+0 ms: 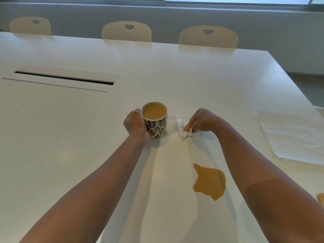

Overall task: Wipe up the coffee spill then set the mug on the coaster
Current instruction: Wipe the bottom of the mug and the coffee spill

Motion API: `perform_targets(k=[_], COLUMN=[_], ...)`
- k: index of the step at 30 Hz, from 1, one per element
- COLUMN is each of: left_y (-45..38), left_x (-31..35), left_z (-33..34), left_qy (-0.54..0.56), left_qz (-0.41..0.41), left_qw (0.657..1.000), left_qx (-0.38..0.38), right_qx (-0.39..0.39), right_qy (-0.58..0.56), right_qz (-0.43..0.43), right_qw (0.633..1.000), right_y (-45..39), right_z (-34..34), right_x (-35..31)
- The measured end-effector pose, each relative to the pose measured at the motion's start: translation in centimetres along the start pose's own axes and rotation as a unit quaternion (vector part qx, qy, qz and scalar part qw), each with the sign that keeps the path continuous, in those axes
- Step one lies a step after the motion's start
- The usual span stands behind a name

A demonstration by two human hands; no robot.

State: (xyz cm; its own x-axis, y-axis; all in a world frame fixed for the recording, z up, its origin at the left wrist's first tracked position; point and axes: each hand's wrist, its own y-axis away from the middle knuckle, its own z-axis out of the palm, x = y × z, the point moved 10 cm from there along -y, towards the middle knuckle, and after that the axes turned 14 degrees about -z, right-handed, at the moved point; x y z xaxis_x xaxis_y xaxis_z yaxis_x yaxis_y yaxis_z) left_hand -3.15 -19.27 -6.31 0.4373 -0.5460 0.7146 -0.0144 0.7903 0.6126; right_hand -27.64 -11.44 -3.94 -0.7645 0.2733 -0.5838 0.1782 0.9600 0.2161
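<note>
A cream mug (156, 126) with a black leaf pattern stands upright on the white table (78, 137), full of milky coffee. My left hand (135, 125) grips it from its left side. My right hand (201, 121) pinches a crumpled white paper tissue (183, 131) against the table, just right of the mug. A tan coffee puddle (209, 181) lies nearer to me, below my right hand and apart from the tissue. A sliver of a tan thing (321, 199), possibly the coaster, shows at the right edge.
A stack of white paper napkins (294, 137) lies at the table's right edge. A cable slot (64, 78) is set into the table at the far left. Three beige chairs (126, 31) stand along the far side.
</note>
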Motion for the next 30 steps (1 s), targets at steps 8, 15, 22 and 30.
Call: perform_targets(k=[8,15,22,30], left_y=[-0.2,0.0,0.3,2.3], left_x=[-0.4,-0.5,-0.6,0.2], left_z=[-0.2,-0.2,-2.0,-6.5], left_qy=[0.016,-0.017,-0.057,-0.169], left_qz=[0.006,0.007,0.049,0.143], left_qw=[1.000,0.999,0.996,0.971], left_qx=[-0.009,-0.026,-0.052,0.090], right_qx=[0.003,-0.045,-0.073,-0.114], right_qy=[0.024,0.081,0.125,0.158], right_qz=[-0.004,-0.004,-0.005,0.021], right_qw=[1.000,0.996,0.989,0.981], right_y=[0.8,2.4,5.3,8.8], right_z=[0.1,0.9,1.4,2.1], right_x=[-0.6,-0.8,-1.1,-0.5])
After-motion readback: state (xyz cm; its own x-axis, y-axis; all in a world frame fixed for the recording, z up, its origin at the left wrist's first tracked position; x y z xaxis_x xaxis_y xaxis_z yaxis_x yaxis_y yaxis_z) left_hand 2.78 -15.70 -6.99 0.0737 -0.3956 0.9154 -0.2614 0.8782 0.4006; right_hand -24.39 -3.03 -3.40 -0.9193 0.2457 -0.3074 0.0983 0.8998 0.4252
